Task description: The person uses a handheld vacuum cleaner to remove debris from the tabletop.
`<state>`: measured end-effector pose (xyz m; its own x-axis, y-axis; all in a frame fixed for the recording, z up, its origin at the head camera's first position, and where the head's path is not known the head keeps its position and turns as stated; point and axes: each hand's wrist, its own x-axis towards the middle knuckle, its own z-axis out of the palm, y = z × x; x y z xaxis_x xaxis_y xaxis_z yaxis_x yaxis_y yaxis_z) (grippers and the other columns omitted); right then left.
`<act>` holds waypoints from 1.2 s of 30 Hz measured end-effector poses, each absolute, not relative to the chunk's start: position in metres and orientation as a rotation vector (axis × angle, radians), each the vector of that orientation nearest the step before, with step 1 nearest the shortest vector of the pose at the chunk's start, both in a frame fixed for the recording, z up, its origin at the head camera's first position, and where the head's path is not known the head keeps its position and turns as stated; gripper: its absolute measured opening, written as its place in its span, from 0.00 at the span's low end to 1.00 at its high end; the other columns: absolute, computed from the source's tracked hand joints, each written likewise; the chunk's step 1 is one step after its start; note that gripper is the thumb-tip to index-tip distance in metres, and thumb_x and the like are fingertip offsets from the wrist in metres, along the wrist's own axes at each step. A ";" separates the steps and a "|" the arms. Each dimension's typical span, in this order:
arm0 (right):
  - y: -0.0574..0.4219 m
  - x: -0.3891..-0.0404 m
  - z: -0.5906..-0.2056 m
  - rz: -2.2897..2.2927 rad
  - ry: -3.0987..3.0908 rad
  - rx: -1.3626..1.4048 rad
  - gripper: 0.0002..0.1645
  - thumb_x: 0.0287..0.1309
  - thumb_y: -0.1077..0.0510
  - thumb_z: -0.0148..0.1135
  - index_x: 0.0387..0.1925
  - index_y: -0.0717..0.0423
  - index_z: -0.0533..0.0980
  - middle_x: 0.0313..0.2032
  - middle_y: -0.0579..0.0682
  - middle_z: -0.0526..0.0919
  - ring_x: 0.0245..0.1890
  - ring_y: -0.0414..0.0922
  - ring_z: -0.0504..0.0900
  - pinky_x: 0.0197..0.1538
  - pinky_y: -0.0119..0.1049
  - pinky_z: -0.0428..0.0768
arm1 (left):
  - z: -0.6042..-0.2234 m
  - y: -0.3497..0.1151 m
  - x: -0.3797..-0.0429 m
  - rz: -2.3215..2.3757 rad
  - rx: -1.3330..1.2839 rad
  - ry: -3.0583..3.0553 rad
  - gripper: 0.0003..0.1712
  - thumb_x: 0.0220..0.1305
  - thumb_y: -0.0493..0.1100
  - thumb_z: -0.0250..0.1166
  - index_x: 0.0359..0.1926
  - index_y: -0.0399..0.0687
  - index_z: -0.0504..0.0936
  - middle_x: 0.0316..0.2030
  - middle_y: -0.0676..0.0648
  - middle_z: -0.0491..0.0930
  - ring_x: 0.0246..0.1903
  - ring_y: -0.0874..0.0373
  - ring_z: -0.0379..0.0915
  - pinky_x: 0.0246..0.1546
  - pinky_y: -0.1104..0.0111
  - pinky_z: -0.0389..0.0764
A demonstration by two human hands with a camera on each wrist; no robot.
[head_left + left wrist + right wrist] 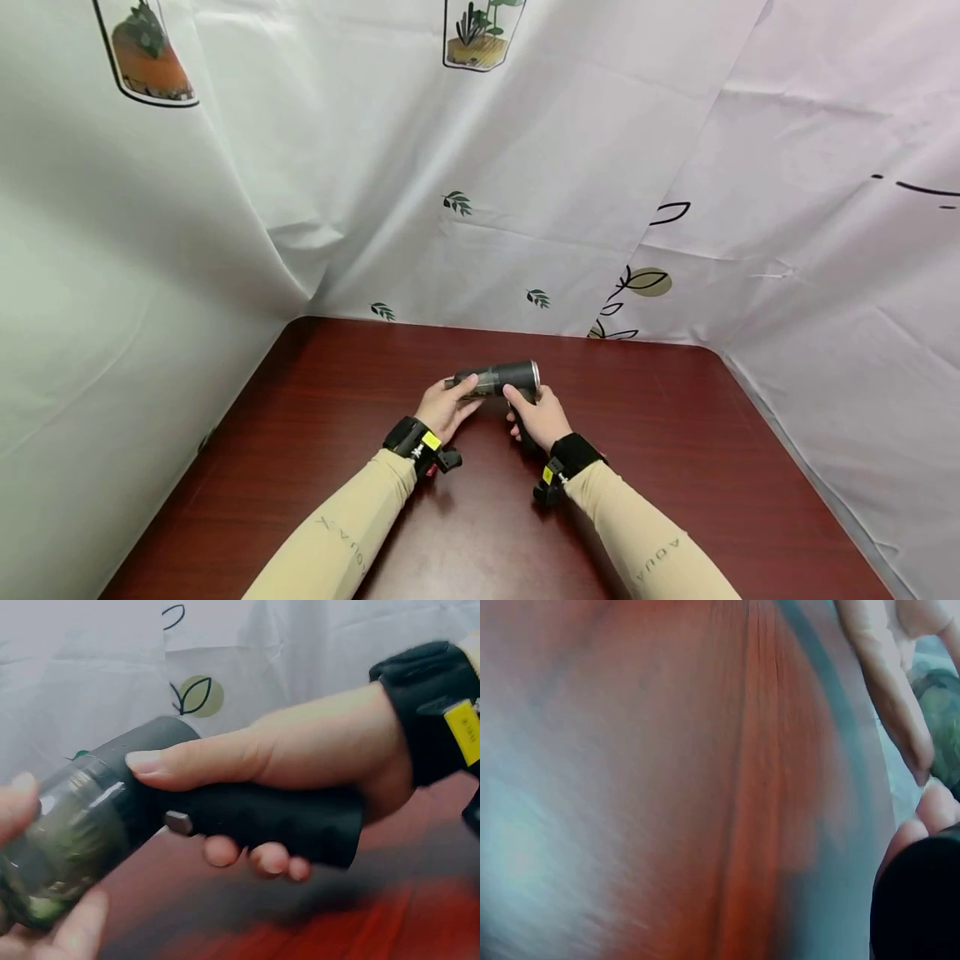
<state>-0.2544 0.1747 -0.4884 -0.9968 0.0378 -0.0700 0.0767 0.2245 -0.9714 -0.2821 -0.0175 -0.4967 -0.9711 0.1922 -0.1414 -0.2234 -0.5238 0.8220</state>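
Both hands hold a black handheld vacuum (517, 377) above the middle of the table, its body lying nearly level in the head view. My right hand (546, 417) grips the handle (292, 825), thumb along the top near the body and fingertips showing underneath. A small silvery button (178, 822) sits at the front of the handle. At the other end, my left hand (444, 407) holds the clear cup (75, 825) between thumb and fingers. Greenish shapes show through the cup wall. In the right wrist view, the handle's black end (922, 907) fills the lower right corner.
Beneath the hands is a glossy dark red wooden table (300, 483) with rounded far corners. White cloth (555, 167) with leaf and plant prints hangs behind it and along both sides. Each wrist wears a black strap (576, 454) with a small camera.
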 end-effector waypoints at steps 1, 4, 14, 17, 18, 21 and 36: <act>0.174 -0.256 -0.487 -1.924 2.471 0.110 0.35 0.63 0.36 0.66 0.50 0.61 0.67 0.26 0.58 0.83 0.15 0.45 0.79 0.22 0.41 0.85 | -0.496 -0.020 -0.285 2.528 -0.044 1.464 0.32 0.71 0.39 0.66 0.69 0.30 0.64 0.63 0.30 0.68 0.60 0.41 0.74 0.61 0.57 0.79; 0.171 -0.260 -0.484 -1.850 2.575 0.103 0.37 0.66 0.39 0.65 0.58 0.60 0.61 0.28 0.58 0.83 0.15 0.45 0.79 0.23 0.40 0.85 | -0.494 -0.026 -0.291 2.433 -0.011 1.727 0.32 0.68 0.39 0.69 0.66 0.33 0.67 0.59 0.32 0.69 0.56 0.42 0.77 0.57 0.55 0.82; 0.160 -0.284 -0.481 -1.606 2.810 0.106 0.43 0.68 0.41 0.63 0.73 0.49 0.53 0.45 0.58 0.81 0.18 0.46 0.80 0.23 0.37 0.82 | -0.486 -0.048 -0.308 1.603 0.320 2.702 0.35 0.64 0.48 0.73 0.67 0.41 0.71 0.57 0.37 0.76 0.52 0.44 0.74 0.53 0.53 0.79; 0.158 -0.292 -0.483 -1.542 2.841 0.098 0.43 0.67 0.43 0.65 0.72 0.51 0.55 0.46 0.58 0.81 0.21 0.46 0.81 0.25 0.37 0.82 | -0.484 -0.052 -0.317 1.365 0.390 2.824 0.35 0.66 0.49 0.71 0.68 0.40 0.71 0.57 0.36 0.75 0.52 0.44 0.74 0.54 0.52 0.78; 0.157 -0.293 -0.484 -1.519 2.851 0.091 0.43 0.67 0.43 0.65 0.72 0.53 0.56 0.44 0.59 0.82 0.22 0.47 0.82 0.27 0.38 0.82 | -0.484 -0.053 -0.319 1.304 0.395 2.848 0.35 0.66 0.50 0.71 0.68 0.41 0.71 0.56 0.36 0.75 0.52 0.44 0.74 0.54 0.52 0.78; 0.154 -0.295 -0.486 -1.427 2.918 0.069 0.42 0.65 0.44 0.67 0.69 0.59 0.60 0.43 0.61 0.83 0.32 0.51 0.84 0.37 0.44 0.83 | -0.484 -0.054 -0.326 1.160 0.381 2.882 0.35 0.66 0.52 0.70 0.68 0.42 0.71 0.55 0.37 0.76 0.49 0.46 0.74 0.52 0.54 0.79; 0.152 -0.280 -0.485 -1.296 3.013 0.224 0.39 0.62 0.44 0.69 0.63 0.64 0.68 0.46 0.64 0.83 0.44 0.58 0.82 0.50 0.52 0.81 | -0.483 -0.044 -0.323 0.947 0.310 2.952 0.36 0.62 0.57 0.72 0.65 0.46 0.76 0.55 0.41 0.81 0.50 0.46 0.77 0.53 0.55 0.80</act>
<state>-0.2799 0.1524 -0.4854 -0.9801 0.1816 0.0795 0.0672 0.6815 -0.7288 -0.3231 -0.0436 -0.4832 -0.9799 0.1962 0.0358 0.1804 0.7953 0.5787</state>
